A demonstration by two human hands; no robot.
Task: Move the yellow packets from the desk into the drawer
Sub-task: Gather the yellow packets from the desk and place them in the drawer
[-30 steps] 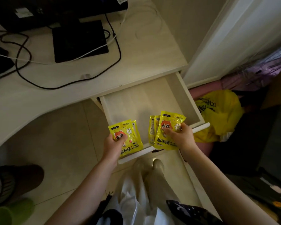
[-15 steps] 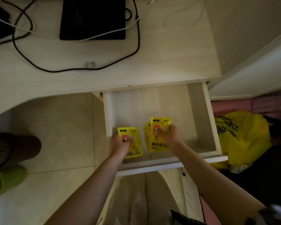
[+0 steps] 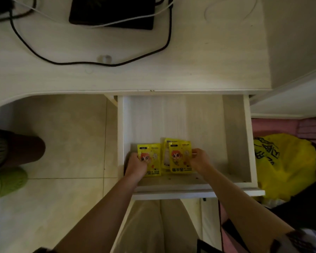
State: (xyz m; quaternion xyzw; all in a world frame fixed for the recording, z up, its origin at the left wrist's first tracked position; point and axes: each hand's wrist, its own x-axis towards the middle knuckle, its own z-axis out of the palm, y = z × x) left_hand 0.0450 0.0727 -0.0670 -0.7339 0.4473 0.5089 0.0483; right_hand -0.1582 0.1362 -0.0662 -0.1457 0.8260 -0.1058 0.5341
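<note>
Inside the open drawer (image 3: 235,136), the left hand (image 3: 136,166) grips one yellow packet (image 3: 150,157) while the right hand (image 3: 199,162) pinches a small stack of packets (image 3: 179,157) just beside it.

A home study corner: a pale wood counter (image 3: 190,52) at twelve o'clock carries a black device (image 3: 113,11) and trailing cables (image 3: 91,63), tiled floor (image 3: 62,134) at nine, a yellow plastic bag (image 3: 288,165) at three.
</note>
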